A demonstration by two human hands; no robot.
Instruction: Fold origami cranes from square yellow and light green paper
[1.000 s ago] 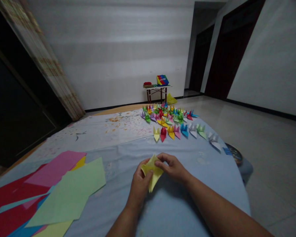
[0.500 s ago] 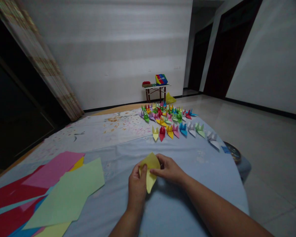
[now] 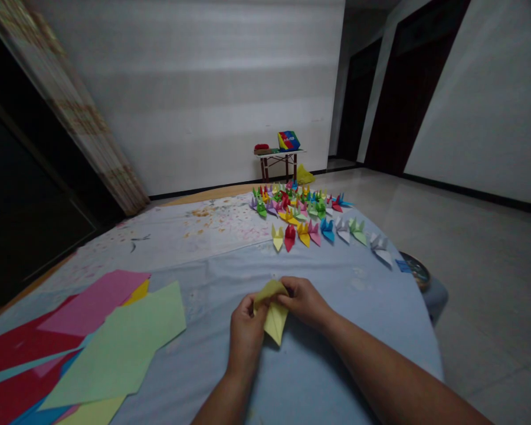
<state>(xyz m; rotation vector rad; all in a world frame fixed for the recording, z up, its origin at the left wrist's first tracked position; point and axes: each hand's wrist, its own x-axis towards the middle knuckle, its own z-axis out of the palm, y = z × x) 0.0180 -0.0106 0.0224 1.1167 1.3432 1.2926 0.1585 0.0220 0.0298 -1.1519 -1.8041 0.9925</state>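
A partly folded piece of yellow paper (image 3: 276, 324) is held between both hands just above the blue cloth. My left hand (image 3: 246, 330) grips its left edge, thumb on the near face. On the opposite side, my right hand (image 3: 304, 302) pinches the upper right part between thumb and fingers. The lower end of the paper narrows to a point with a crease down its middle; the top flap bends over. Fingertips behind the paper are hidden. Beyond the hands stands a row of folded paper cranes (image 3: 290, 237) in several colours.
Colored paper sheets (image 3: 115, 342) lie overlapping at the left on the round table's cloth (image 3: 203, 378). More paper cranes (image 3: 292, 203) crowd the far side. A stool (image 3: 434, 298) with a round container (image 3: 416, 271) stands off the right edge. A small table (image 3: 279, 154) stands by the wall.
The yellow paper has turned so its point swings to the right, and its top flap bends over. Both thumbs have moved closer together near its upper middle.
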